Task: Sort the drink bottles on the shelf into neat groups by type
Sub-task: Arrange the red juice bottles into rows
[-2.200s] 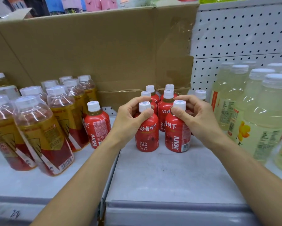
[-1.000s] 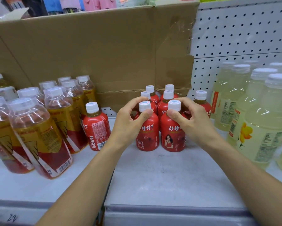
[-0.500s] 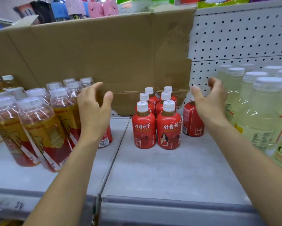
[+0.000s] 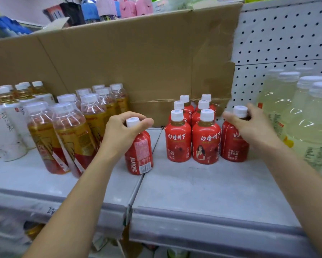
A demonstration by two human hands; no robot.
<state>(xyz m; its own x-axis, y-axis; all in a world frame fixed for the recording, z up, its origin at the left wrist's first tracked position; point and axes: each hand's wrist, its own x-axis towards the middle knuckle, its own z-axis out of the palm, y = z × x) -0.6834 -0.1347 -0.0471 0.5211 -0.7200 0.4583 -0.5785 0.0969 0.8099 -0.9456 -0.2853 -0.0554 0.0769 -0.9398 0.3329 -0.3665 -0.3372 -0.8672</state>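
Left hand (image 4: pixel 123 133) pinches the stray red bottle (image 4: pixel 139 155) at the neck, thumb and fingers curled round just under its white cap. Right hand (image 4: pixel 249 125) grips a second red bottle (image 4: pixel 232 146) at the top, fingers wrapped round the cap.

We see both bottles roughly upright, bases down at the shelf (image 4: pixel 193 187). We can't tell whether either is lifted.

The stray red bottle sits at the seam between the two shelf panels. It is just beside the amber tea bottles (image 4: pixel 72 135) and apart from the red group (image 4: pixel 177 142). The second red bottle sits just beside the group's right side, near the pale yellow bottles (image 4: pixel 309 127).

Red group: two columns of three, front pair's labels facing us.

White-label bottles (image 4: pixel 5 127) are far left. A cardboard sheet (image 4: pixel 137 62) stands behind the reds and ambers, and pegboard (image 4: pixel 286 38) behind the yellows.
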